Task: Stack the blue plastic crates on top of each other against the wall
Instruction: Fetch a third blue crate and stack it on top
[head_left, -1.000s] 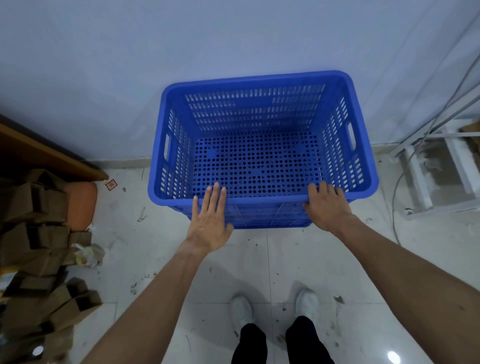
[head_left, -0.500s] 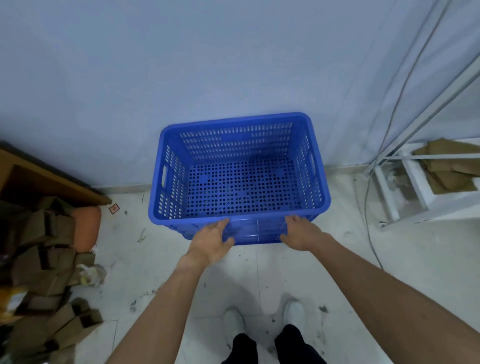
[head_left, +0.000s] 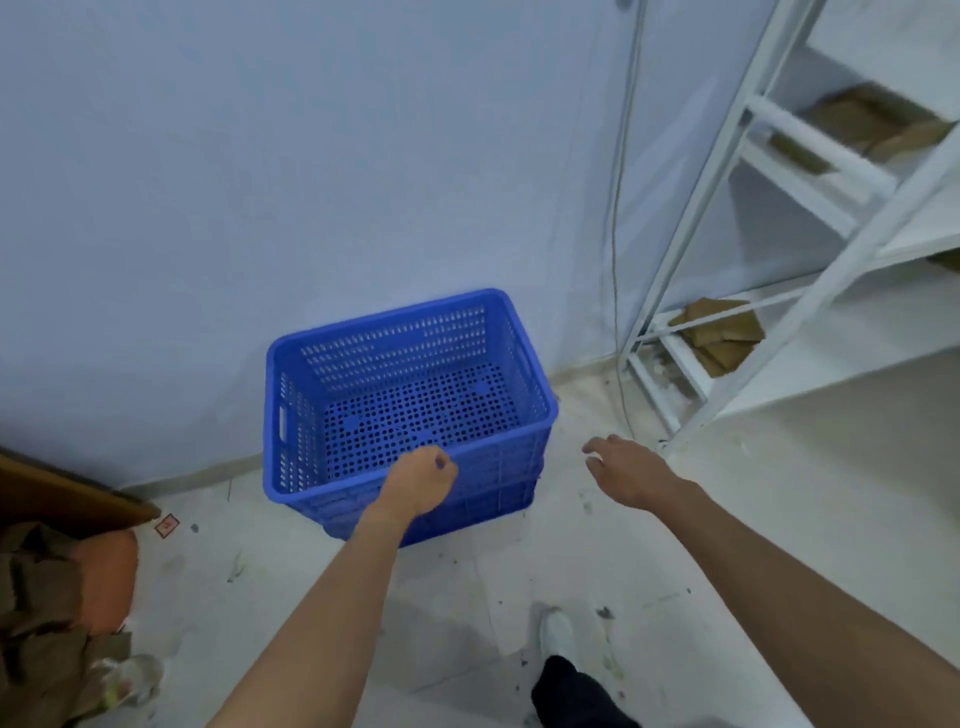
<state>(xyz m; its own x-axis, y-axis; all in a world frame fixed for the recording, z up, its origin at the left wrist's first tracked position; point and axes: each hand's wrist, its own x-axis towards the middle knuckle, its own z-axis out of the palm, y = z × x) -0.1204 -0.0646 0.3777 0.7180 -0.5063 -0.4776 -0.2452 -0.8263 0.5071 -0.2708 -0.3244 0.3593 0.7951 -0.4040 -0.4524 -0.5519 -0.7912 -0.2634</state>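
Both hands have come off the blue crate since half a second ago, when they gripped its near rim; the view has also swung right and pulled back, so the crate looks smaller and sits left of centre. The crate stands on the pale tiled floor with its far long side close against the wall. A seam across its near face suggests it is nested on a second crate beneath, though that cannot be told for sure. It is empty, its perforated bottom showing.

The left hand hangs in front of the near rim with its fingers curled into a loose fist, holding nothing; whether it touches the rim cannot be told. The right hand is off to the crate's right, apart from it, fingers spread loosely and empty.

To the right stands a white metal shelf rack with folded cardboard on its lowest level, and a thin cable runs down the wall beside it. At the left edge lie crumpled brown cardboard boxes and an orange object under a dark wooden edge. A white shoe shows near the bottom.
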